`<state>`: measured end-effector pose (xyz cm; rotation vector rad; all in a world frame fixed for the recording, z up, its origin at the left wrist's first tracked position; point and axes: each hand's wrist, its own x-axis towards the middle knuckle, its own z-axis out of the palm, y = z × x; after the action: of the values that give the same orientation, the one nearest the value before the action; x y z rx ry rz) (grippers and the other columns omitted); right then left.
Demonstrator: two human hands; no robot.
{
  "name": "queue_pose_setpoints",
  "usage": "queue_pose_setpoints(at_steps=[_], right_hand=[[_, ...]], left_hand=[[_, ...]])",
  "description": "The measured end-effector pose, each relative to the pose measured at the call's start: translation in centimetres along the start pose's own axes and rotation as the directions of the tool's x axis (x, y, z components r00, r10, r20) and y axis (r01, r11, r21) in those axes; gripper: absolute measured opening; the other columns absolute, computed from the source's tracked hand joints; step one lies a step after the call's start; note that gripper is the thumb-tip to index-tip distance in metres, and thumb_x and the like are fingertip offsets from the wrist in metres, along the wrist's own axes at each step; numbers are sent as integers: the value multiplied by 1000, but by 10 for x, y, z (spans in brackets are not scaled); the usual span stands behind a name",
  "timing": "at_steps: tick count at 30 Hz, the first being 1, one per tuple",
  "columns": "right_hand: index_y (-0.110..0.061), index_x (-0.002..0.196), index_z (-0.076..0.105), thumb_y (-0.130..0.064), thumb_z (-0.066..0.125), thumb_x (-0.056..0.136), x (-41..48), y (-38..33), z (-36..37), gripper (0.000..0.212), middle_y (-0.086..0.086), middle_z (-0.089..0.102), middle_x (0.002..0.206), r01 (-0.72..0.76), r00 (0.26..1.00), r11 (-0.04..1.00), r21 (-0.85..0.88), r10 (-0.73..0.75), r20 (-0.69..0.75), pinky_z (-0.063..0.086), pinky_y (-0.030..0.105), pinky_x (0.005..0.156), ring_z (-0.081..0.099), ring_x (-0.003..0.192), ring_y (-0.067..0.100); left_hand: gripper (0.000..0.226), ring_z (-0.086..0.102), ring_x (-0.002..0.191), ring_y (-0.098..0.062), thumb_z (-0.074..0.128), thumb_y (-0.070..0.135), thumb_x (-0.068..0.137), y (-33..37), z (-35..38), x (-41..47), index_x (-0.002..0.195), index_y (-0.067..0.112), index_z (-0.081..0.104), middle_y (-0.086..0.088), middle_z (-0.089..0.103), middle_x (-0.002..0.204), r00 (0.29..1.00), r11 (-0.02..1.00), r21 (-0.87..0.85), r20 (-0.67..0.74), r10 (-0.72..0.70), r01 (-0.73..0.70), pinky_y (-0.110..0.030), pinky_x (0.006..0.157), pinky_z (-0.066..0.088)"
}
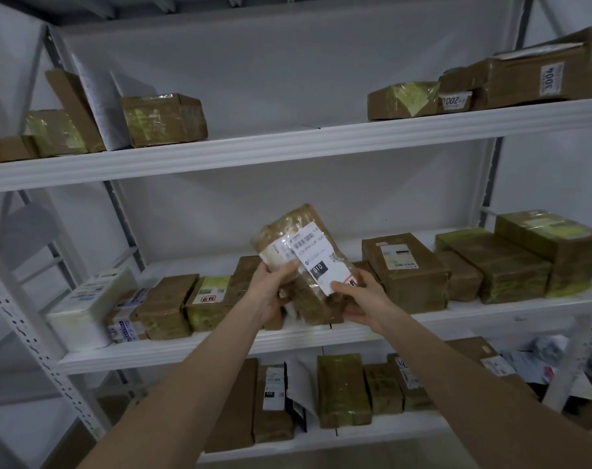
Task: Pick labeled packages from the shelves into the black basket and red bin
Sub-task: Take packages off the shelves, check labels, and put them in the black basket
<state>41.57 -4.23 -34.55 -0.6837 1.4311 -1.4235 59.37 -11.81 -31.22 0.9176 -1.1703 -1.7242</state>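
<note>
Here, both hands' fingers grasp a brown, tape-wrapped cardboard package (299, 265): left hand (271, 289) beneath its white label (316, 257), right hand (359, 299) beside it.

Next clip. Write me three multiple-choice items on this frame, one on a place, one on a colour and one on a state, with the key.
1. Where is the white box?
A) top shelf
B) left end of the middle shelf
C) bottom shelf

2. On the held package, what colour is the patch behind "010"?
A) red
B) black
C) green

3. How is the held package supported?
A) lying flat on a shelf
B) in one hand only
C) lifted in both hands

Key:
1 B: the white box sits leftmost in the middle row.
2 B: the digits are white on black.
3 C: the left hand and right hand grip it from either side.
</note>
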Motion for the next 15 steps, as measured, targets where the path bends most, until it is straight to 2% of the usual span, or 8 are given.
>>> queue_pose_setpoints(at_steps=[2, 3, 6, 8, 10, 12, 15], right_hand=[[-24, 134, 45, -18, 78, 78, 0, 0, 4, 66, 3, 59, 124, 9, 1000, 998, -60, -9, 4, 49, 47, 94, 58, 109, 25], [-23, 134, 47, -19, 75, 81, 0, -1, 4, 60, 1, 60, 120, 19, 1000, 995, -103, -19, 2, 47, 44, 94, 57, 107, 22], [-19, 134, 53, -17, 64, 90, 1, -3, 1, 45, -2, 66, 107, 39, 999, 989, -145, -39, 6, 44, 34, 82, 61, 95, 13], [-21, 135, 53, -13, 58, 93, 3, -3, 3, 43, 2, 68, 113, 50, 999, 992, -116, -49, 7, 50, 31, 74, 64, 92, 15], [-24, 137, 50, -10, 57, 94, 1, -1, 7, 46, 3, 65, 120, 49, 999, 996, -79, -49, -4, 52, 29, 66, 65, 89, 16], [-26, 139, 48, -7, 57, 93, 1, 3, 11, 51, 2, 64, 124, 52, 998, 997, -64, -54, -28, 51, 26, 60, 65, 87, 15], [-31, 138, 48, -6, 58, 92, -1, 10, 14, 54, -6, 66, 104, 41, 998, 997, -61, -44, -52, 50, 25, 54, 64, 80, 13]], left_hand=[[60, 58, 115, -27, 75, 13, 78, -6, 5, 0, 130, 18, 47, -3, 64, 121, 999, 995, 90, -14, 36, -34, -55, 97, 45], [59, 59, 113, -27, 73, 13, 79, -7, 5, 1, 131, 18, 45, -3, 63, 122, 999, 993, 112, -27, 44, -41, -53, 94, 47], [50, 63, 103, -17, 67, 19, 87, -7, -2, 0, 133, 17, 47, -1, 65, 120, 996, 974, 207, -10, 94, -90, -33, 72, 57], [52, 59, 110, -16, 62, 25, 91, -7, -4, -1, 139, 20, 44, 1, 62, 127, 994, 952, 286, -2, 113, -108, -38, 88, 52], [59, 51, 121, -18, 59, 28, 93, -7, -4, -2, 146, 25, 35, 2, 54, 136, 994, 924, 370, 1, 110, -102, -46, 103, 41], [62, 45, 128, -21, 57, 24, 94, -8, -5, -3, 149, 27, 28, 2, 49, 141, 994, 875, 471, 43, 104, -112, -44, 107, 36], [67, 42, 133, -21, 57, 12, 94, -13, -10, -7, 150, 27, 24, 0, 46, 145, 993, 848, 519, 82, 81, -112, -40, 111, 33]])
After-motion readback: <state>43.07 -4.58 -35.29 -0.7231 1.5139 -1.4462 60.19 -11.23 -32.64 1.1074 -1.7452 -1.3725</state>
